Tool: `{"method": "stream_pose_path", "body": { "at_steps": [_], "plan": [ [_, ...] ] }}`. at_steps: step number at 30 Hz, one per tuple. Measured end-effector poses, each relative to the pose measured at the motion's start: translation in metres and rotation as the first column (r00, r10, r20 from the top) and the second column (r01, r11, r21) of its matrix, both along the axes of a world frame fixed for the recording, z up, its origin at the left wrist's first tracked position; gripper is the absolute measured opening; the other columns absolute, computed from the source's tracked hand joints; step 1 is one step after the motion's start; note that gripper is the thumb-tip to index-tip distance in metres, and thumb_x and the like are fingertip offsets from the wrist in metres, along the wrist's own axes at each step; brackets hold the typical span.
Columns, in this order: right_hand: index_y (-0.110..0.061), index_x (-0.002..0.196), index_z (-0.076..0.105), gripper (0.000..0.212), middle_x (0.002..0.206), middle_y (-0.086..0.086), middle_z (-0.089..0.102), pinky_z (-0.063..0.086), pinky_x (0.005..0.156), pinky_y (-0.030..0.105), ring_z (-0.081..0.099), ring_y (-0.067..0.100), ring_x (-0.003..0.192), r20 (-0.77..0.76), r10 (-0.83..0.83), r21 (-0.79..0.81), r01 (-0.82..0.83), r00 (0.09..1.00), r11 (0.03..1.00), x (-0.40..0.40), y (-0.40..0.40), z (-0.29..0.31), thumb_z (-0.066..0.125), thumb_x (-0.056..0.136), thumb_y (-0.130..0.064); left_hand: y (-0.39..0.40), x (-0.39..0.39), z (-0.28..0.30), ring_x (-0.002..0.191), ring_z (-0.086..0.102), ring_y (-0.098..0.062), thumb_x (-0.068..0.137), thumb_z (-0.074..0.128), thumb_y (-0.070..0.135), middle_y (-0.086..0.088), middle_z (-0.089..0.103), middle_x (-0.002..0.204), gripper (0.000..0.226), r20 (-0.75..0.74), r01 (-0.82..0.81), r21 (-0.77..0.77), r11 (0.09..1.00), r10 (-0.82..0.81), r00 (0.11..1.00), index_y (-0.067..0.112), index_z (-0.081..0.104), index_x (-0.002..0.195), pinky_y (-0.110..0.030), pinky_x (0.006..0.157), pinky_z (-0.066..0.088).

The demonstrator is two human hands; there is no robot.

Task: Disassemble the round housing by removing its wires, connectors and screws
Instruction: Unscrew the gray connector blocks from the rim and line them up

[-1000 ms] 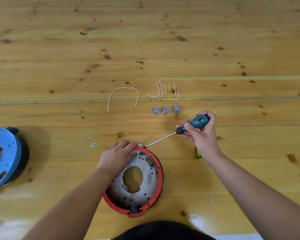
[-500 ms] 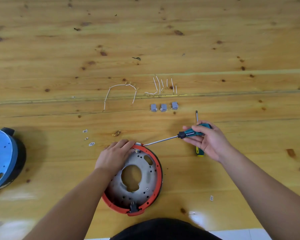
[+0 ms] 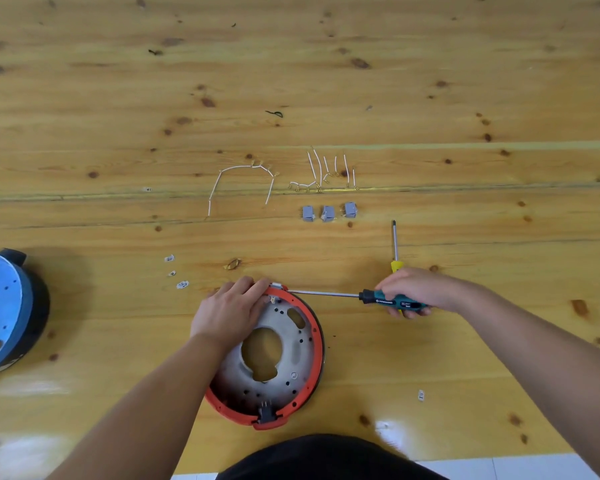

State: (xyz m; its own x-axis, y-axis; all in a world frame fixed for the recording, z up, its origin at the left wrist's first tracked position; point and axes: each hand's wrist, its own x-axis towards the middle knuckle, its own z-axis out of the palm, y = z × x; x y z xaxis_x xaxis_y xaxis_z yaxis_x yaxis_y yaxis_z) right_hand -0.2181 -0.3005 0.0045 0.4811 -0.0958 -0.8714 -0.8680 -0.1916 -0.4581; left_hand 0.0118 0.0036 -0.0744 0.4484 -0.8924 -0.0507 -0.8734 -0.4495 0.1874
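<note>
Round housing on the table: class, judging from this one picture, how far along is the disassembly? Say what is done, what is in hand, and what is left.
Done: white wires and three grey connectors lie loose on the wooden table. In hand: the left hand steadies the round housing while the right hand holds the teal screwdriver, its tip at the top rim. Left: a black connector sits on the near rim.

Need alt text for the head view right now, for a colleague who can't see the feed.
A person's left hand steadies a round red-rimmed housing on a wooden table while the right hand holds a teal screwdriver, tip at the housing's far rim. Beyond lie white wires, three grey connectors and a yellow screwdriver; a blue housing sits far left.
</note>
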Motion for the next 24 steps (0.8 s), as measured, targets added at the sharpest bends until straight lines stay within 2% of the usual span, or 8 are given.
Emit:
{"method": "stream_pose_path", "body": {
  "at_steps": [2, 4, 9, 15, 24],
  "plan": [
    [-0.031, 0.112, 0.078, 0.035, 0.074, -0.002, 0.065, 0.030, 0.044, 0.022, 0.052, 0.012, 0.051, 0.038, -0.039, 0.016, 0.038, 0.999, 0.999, -0.012, 0.010, -0.007, 0.060, 0.089, -0.049, 0.000, 0.000, -0.002, 0.090, 0.067, -0.023, 0.104, 0.029, 0.055, 0.010, 0.064, 0.109, 0.038, 0.007, 0.003, 0.006, 1.000, -0.003, 1.000, 0.039, 0.051, 0.129, -0.038, 0.060, 0.053],
    [-0.037, 0.108, 0.079, 0.023, 0.069, -0.004, 0.060, 0.031, 0.044, 0.021, 0.048, 0.011, 0.049, 0.076, -0.092, 0.037, 0.090, 0.993, 0.995, -0.026, 0.024, -0.017, 0.061, 0.099, -0.049, 0.000, 0.000, -0.003, 0.089, 0.067, -0.024, 0.104, 0.030, 0.054, 0.009, 0.064, 0.108, 0.036, 0.018, 0.000, 0.011, 1.000, 0.000, 1.000, 0.038, 0.051, 0.127, -0.038, 0.060, 0.053],
    [-0.025, 0.105, 0.078, 0.021, 0.063, -0.003, 0.057, 0.032, 0.043, 0.021, 0.044, 0.013, 0.046, 0.170, -0.262, 0.037, 0.260, 0.950, 0.965, -0.048, 0.067, -0.035, 0.063, 0.104, -0.038, 0.000, -0.001, -0.006, 0.084, 0.067, -0.026, 0.104, 0.033, 0.051, 0.006, 0.065, 0.105, 0.032, 0.050, 0.018, -0.006, 1.000, -0.018, 0.999, 0.032, 0.052, 0.120, -0.038, 0.057, 0.051],
    [-0.024, 0.111, 0.077, 0.018, 0.065, 0.003, 0.053, 0.033, 0.042, 0.019, 0.041, 0.011, 0.045, 0.189, -0.423, 0.094, 0.412, 0.886, 0.906, -0.056, 0.099, -0.043, 0.064, 0.104, -0.035, -0.001, -0.001, -0.006, 0.082, 0.067, -0.028, 0.104, 0.035, 0.050, 0.002, 0.066, 0.104, 0.032, 0.067, 0.021, -0.025, 0.999, -0.019, 0.998, 0.027, 0.055, 0.114, -0.039, 0.055, 0.053],
    [-0.025, 0.112, 0.077, 0.017, 0.062, 0.004, 0.052, 0.034, 0.042, 0.018, 0.040, 0.010, 0.043, 0.247, -0.483, 0.135, 0.463, 0.840, 0.876, -0.061, 0.112, -0.048, 0.065, 0.104, -0.031, -0.001, -0.003, -0.008, 0.075, 0.065, -0.029, 0.104, 0.036, 0.048, 0.002, 0.065, 0.101, 0.033, 0.119, 0.012, -0.013, 1.000, -0.010, 0.993, 0.025, 0.060, 0.109, -0.037, 0.053, 0.050]
  ]
}}
